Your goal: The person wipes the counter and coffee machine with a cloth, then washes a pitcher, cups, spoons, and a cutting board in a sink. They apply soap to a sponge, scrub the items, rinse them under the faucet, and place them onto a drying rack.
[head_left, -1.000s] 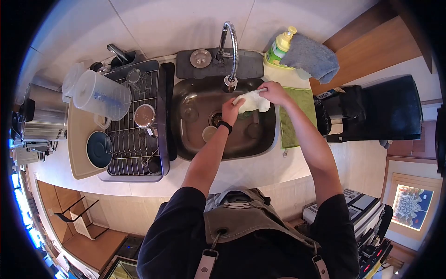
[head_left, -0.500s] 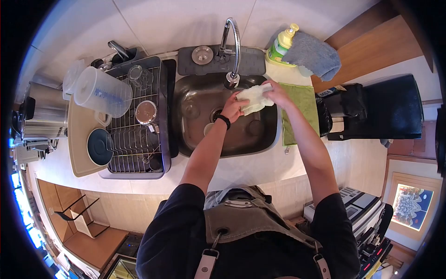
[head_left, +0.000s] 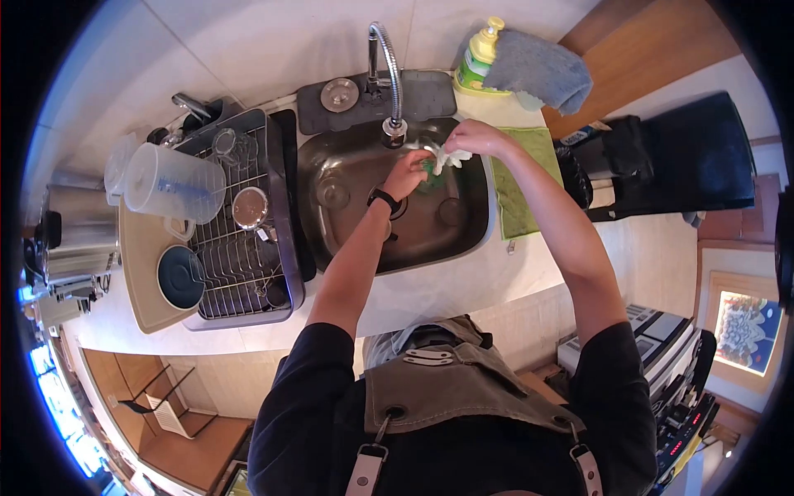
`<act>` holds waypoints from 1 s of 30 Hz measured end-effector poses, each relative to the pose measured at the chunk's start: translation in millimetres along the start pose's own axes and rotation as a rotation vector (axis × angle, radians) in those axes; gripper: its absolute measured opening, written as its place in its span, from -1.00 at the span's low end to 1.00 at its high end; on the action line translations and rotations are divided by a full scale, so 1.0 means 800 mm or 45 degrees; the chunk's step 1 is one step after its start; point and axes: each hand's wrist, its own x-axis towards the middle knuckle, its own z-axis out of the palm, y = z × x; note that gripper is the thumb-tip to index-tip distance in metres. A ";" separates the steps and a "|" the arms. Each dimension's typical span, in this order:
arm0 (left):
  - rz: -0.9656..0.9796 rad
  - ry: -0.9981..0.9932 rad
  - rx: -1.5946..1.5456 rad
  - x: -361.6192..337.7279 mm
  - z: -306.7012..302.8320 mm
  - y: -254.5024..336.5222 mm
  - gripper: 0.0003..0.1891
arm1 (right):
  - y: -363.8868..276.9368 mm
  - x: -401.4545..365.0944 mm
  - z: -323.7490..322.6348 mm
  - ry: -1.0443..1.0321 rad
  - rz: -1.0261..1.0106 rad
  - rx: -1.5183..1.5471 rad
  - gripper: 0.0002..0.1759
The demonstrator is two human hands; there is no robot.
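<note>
Over the sink (head_left: 318, 240), my right hand (head_left: 480, 138) pinches a bunched white cloth (head_left: 454, 157), which hangs crumpled from the fingers. To its left, my left hand (head_left: 404, 176) is closed with its fingertips on a small green piece, soft-looking like a scrubbing pad (head_left: 430, 176); its exact kind is hard to make out. The green piece sits right beside and partly below the white cloth. Just above my left hand is the spray head of the flexible faucet (head_left: 394, 128). A clear round glass or lid (head_left: 332, 193) lies on the sink's left floor.
Left of the sink stands a dish rack (head_left: 285, 289) with a plastic measuring jug (head_left: 174, 183), a metal cup (head_left: 251, 207) and a blue bowl (head_left: 181, 277). A green towel (head_left: 525, 186) lies on the right. Behind are a soap bottle (head_left: 478, 62) and grey cloth (head_left: 542, 66).
The white cloth, spread between both hands before, is now bunched in my right hand, which has moved up. My left hand has let go of it and a green piece now shows at its fingers.
</note>
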 end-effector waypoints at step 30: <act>-0.210 -0.436 -0.321 0.026 -0.018 0.017 -0.45 | -0.005 -0.024 0.001 0.031 -0.238 -0.056 -0.67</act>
